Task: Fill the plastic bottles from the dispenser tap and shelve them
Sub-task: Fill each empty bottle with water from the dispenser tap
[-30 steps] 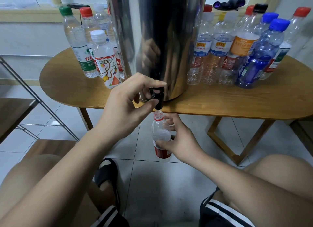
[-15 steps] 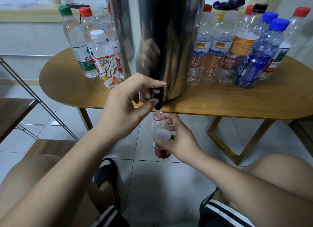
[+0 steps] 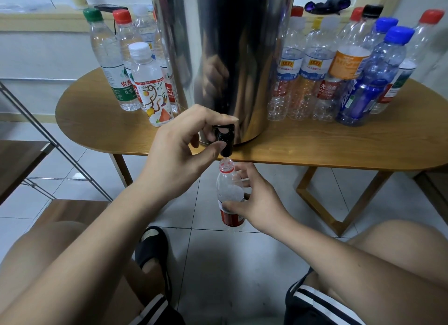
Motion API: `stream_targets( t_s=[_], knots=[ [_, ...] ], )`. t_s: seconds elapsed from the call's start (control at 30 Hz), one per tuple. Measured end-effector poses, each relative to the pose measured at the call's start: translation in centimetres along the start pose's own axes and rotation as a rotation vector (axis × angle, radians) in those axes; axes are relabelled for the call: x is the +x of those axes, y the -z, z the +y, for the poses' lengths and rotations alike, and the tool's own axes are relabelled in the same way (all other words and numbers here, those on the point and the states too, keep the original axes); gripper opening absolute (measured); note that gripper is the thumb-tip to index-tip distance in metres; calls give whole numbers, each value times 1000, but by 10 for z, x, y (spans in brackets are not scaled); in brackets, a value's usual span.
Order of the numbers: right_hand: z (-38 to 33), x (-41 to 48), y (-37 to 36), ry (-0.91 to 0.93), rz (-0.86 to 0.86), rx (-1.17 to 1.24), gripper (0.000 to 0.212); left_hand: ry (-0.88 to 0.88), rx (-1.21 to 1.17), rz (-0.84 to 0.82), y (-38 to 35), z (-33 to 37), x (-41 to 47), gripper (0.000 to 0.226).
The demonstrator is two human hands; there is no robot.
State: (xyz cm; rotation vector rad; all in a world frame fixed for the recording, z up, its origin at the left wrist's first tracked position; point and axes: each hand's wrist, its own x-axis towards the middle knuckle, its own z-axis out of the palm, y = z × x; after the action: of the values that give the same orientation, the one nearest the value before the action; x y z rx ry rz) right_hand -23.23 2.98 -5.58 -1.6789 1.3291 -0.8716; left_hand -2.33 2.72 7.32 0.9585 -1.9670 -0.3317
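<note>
A tall steel dispenser (image 3: 232, 58) stands on the oval wooden table (image 3: 315, 145), its black tap (image 3: 224, 140) hanging over the front edge. My left hand (image 3: 184, 150) pinches the tap, thumb below and fingers on top. Directly under the spout, my right hand (image 3: 257, 201) holds a small clear bottle with a red label (image 3: 229, 196), uncapped and upright, its mouth just below the spout. Capped full bottles (image 3: 148, 82) cluster left of the dispenser. Empty capped bottles (image 3: 339, 77) crowd its right side.
A metal-framed rack with wooden shelves (image 3: 21, 160) stands at the left, a lower shelf (image 3: 70, 211) by my knee. My knees and a black slipper (image 3: 152, 249) are over the white tiled floor. A window sill runs behind the table.
Almost nothing has moved. Both hands keep their places at the tap and under it, the bottle staying just below the spout.
</note>
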Motion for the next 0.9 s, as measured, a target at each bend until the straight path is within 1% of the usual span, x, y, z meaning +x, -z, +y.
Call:
stream_targets(
  t_s=[0.9],
  knots=[
    [2,1,-1,20,15,7,79,-5,7,6,1,3,1,46]
  ],
)
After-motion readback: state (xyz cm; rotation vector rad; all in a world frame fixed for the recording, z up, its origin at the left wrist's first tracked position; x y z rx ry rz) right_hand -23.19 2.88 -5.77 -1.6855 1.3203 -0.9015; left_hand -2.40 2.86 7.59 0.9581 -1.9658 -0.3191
